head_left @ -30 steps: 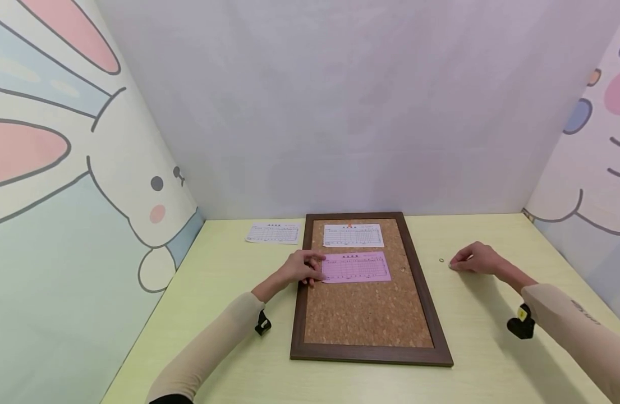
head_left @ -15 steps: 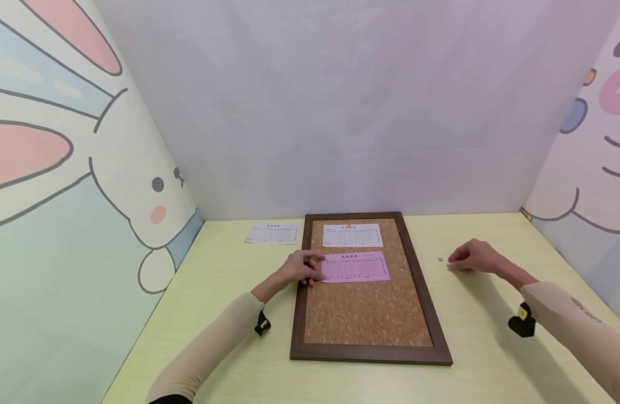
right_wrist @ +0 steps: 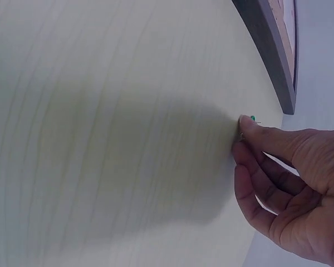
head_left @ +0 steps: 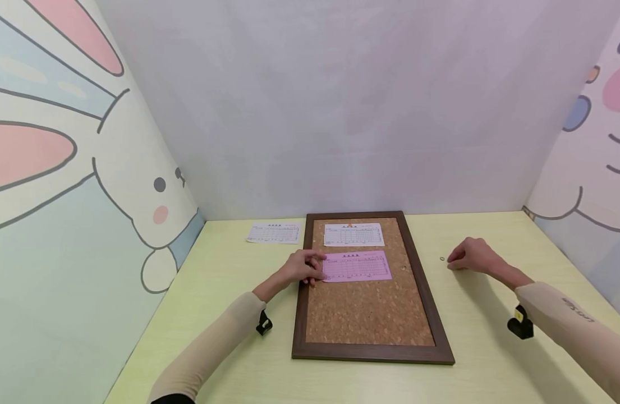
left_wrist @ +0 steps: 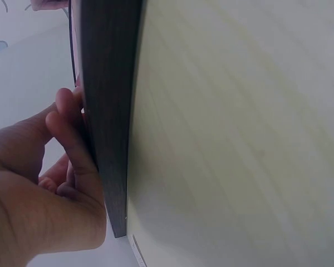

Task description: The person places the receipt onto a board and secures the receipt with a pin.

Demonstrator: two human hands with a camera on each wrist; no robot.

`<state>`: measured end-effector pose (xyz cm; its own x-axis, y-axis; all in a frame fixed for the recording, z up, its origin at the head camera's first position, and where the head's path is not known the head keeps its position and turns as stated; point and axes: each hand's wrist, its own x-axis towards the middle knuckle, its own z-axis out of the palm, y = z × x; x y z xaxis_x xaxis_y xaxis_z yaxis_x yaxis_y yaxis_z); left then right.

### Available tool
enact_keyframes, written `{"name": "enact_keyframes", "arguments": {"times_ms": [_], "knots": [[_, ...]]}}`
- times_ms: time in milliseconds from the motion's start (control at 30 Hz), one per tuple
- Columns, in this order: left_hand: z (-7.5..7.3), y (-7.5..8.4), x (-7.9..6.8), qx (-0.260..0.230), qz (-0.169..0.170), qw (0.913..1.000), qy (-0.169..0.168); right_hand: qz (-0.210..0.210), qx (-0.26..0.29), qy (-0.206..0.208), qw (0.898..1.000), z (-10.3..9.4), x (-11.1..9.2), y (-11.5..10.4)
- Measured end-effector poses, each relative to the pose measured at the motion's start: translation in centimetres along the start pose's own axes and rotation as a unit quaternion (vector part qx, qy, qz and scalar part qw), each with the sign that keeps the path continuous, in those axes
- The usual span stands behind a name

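A pink printed form (head_left: 357, 266) lies on a framed cork board (head_left: 370, 314). My left hand (head_left: 302, 267) rests at the form's left edge, thumb and index finger spread apart and pressing near its corners. In the left wrist view, that hand (left_wrist: 55, 172) reaches over the dark frame (left_wrist: 108, 111). Right of the board, my right hand (head_left: 472, 255) is at the tabletop. In the right wrist view, its thumb and index finger meet on a tiny pin, mostly hidden by the fingertips. A green pushpin (right_wrist: 253, 118) lies just beyond the thumb.
On the board's upper part is a white printed form (head_left: 354, 235) with an orange pin (head_left: 349, 225) at its top edge. Another white form (head_left: 273, 233) lies on the pale table (head_left: 229, 264) left of the board. A pale wall (head_left: 360, 112) stands behind.
My right hand's fingertips have closed over the small pale thing that showed at them on the table. The left hand and pink form stay in place.
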<state>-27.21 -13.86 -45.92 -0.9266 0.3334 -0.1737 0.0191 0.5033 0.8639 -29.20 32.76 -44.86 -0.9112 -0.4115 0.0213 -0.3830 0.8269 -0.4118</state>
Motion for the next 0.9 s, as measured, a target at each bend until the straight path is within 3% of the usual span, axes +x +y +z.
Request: {"name": "enact_keyframes", "arguments": {"times_ms": [900], "knots": [[0.07, -0.19, 0.07, -0.01, -0.003, 0.9999, -0.002, 0.026, 0.018, -0.004, 1.0, 0.18, 0.17, -0.99]]}}
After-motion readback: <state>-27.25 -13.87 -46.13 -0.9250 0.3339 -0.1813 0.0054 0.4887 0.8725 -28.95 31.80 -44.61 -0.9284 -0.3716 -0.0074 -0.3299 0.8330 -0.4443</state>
